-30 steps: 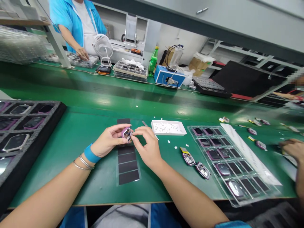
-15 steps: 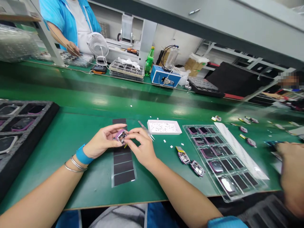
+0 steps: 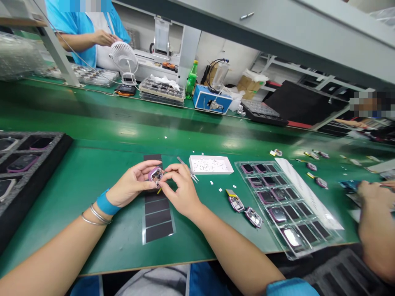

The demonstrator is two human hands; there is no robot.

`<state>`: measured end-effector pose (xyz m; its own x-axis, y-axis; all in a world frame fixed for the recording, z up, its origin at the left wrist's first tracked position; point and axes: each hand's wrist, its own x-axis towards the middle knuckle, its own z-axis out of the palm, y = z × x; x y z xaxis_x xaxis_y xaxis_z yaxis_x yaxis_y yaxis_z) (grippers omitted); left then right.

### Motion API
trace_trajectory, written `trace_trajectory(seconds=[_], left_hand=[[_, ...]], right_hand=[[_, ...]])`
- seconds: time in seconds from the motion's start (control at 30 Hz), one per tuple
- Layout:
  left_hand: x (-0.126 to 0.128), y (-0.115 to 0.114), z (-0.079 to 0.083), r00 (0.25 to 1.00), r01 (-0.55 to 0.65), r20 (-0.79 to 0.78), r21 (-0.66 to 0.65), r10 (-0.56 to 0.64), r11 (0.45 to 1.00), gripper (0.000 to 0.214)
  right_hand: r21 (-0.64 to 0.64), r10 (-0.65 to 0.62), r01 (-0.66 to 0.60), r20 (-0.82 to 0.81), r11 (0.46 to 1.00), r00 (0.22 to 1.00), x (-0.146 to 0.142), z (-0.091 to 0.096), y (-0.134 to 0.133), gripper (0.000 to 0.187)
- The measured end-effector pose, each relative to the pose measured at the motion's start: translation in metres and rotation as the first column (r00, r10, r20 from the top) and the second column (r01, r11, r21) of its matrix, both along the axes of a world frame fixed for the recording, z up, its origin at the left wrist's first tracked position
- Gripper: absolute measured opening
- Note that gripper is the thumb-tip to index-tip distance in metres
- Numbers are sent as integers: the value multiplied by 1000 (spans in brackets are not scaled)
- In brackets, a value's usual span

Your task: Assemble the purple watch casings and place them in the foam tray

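My left hand point(image 3: 131, 187) grips a small pink watch case point(image 3: 155, 174), open side up, just above the green bench. My right hand point(image 3: 179, 189) is closed beside it, fingertips pinched at the case's right edge, with metal tweezers point(image 3: 187, 167) held along its fingers. Under both hands lies a clear sheet with black rectangular pads point(image 3: 157, 213). A white shallow tray of tiny parts point(image 3: 210, 165) stands just beyond my right hand.
Two opened pink cases point(image 3: 245, 209) lie right of my hand. A clear blister tray point(image 3: 284, 201) of cases and a black foam tray point(image 3: 27, 164) flank me. A neighbour's hand point(image 3: 375, 205) works at far right; another person stands behind a small fan point(image 3: 123, 57).
My hands stayed together on the case, with the fingers shifting slightly. The view drifted right. The person at the back lifted a hand from the trays to chest height.
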<state>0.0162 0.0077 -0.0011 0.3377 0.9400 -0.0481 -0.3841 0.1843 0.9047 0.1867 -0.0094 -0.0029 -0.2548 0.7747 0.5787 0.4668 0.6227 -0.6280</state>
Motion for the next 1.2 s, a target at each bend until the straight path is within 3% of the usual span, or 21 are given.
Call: trace_trajectory(seconds=[0.13, 0.23, 0.33, 0.43, 0.53, 0.6, 0.67, 0.73, 0.8, 0.87, 0.97, 1.03, 1.1, 1.2], left_hand=[[-2, 0, -1, 997, 38, 71, -39, -35, 999, 50], [-2, 0, 0, 992, 67, 106, -46, -62, 997, 47], [-3, -1, 2, 990, 84, 118, -54, -77, 995, 45], [-4, -1, 3, 991, 72, 120, -60, -65, 996, 44], [-6, -1, 3, 990, 72, 124, -56, -64, 996, 44], [-6, 0, 3, 988, 82, 138, -52, -74, 995, 45], [-6, -1, 3, 984, 96, 153, -55, -87, 994, 45], [-7, -1, 2, 981, 111, 167, -65, -99, 992, 45], [-8, -2, 1, 978, 117, 183, -71, -103, 991, 45], [-10, -1, 1, 974, 115, 205, -68, -98, 991, 45], [-12, 0, 0, 969, 97, 234, -56, -82, 994, 46], [-12, 2, 0, 966, 92, 246, -46, -78, 995, 46], [-11, 3, 0, 964, 96, 251, -35, -84, 995, 46], [-10, 3, 0, 967, 100, 240, -30, -90, 995, 46]], right_hand=[[76, -43, 44, -16, 996, 999, 11, 9, 5, 7], [86, -280, 295, -155, 952, 947, 36, 12, 26, 11], [-105, -485, 489, -413, 866, 771, 62, 2, 54, 17], [-300, -584, 523, -598, 798, 549, 75, -14, 74, 19], [-312, -614, 571, -634, 759, 470, 74, -21, 78, 17], [-275, -599, 584, -640, 764, 482, 65, -17, 71, 16], [-212, -529, 524, -616, 825, 584, 53, -11, 59, 13], [-138, -342, 316, -482, 939, 807, 39, -5, 45, 7], [-108, -27, 8, -179, 994, 983, 28, -2, 31, 5], [-141, 205, -183, 156, 973, 966, 20, -2, 20, 5], [-144, 237, -192, 436, 971, 868, 13, -7, 10, 30], [-133, 212, -168, 497, 977, 841, 11, -13, 10, 38], [-134, 206, -160, 499, 978, 842, 7, -18, 14, 33], [-190, 184, -123, 346, 974, 920, 2, -22, 22, 25]])
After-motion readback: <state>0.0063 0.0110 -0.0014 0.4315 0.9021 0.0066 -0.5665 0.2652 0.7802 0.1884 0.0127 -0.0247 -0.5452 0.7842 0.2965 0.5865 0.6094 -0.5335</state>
